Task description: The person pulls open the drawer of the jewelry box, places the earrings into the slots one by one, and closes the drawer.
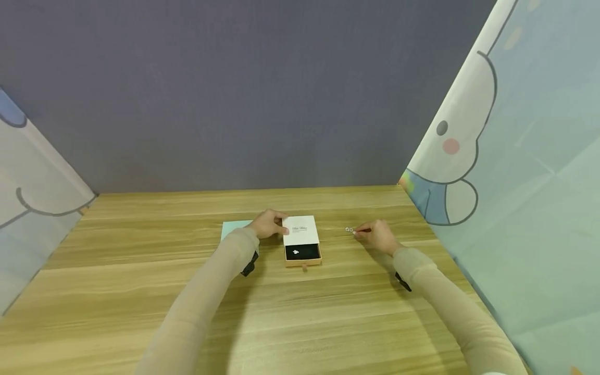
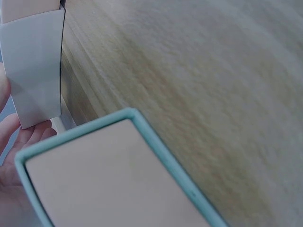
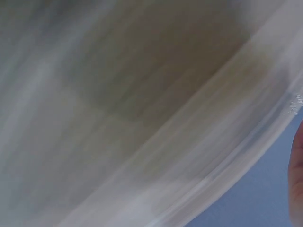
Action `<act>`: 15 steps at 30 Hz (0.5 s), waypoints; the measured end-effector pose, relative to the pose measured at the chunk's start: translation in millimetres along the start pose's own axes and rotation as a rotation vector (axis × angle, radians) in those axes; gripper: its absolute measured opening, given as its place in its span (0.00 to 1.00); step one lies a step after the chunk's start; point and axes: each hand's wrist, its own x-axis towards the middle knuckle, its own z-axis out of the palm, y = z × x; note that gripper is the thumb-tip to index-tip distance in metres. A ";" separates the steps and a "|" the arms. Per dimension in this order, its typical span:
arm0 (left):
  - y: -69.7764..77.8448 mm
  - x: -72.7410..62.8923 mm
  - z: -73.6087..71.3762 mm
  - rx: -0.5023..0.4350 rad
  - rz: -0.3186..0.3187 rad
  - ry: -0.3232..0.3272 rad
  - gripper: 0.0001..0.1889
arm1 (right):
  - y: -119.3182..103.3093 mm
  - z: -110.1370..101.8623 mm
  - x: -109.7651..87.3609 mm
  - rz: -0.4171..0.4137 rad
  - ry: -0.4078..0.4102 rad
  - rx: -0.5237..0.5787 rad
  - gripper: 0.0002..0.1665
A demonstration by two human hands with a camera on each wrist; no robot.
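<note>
A white slide-out jewelry box (image 1: 300, 230) with dark lettering stands mid-table, its orange-edged drawer (image 1: 303, 263) partly pulled out towards me. On the drawer's black lining lies a small silvery piece (image 1: 296, 252). My left hand (image 1: 267, 224) grips the box's left side, thumb and fingers apart; the left wrist view shows fingers around the white sleeve (image 2: 35, 71). To the right, my right hand (image 1: 378, 237) has its fingertips together at small silvery jewelry pieces (image 1: 349, 229) and appears to pinch the nearest one. The right wrist view is blurred, with a finger (image 3: 297, 175) at its edge.
A light teal box part (image 1: 234, 226) lies left of the white box, partly under my left forearm; the left wrist view shows its teal rim (image 2: 165, 156) up close. A dark grey wall (image 1: 248, 104) rises behind the wooden table (image 1: 140, 291), with a cartoon-printed sheet (image 1: 525, 198) at right.
</note>
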 end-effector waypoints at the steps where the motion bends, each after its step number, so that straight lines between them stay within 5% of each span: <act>1: 0.4 -0.6 -0.5 0.000 -0.003 0.001 0.32 | -1.7 0.0 0.6 0.018 -0.001 0.017 0.11; 15: 0.3 -0.9 -0.1 -0.008 -0.008 0.010 0.32 | -26.4 3.6 1.3 0.121 -0.043 0.183 0.13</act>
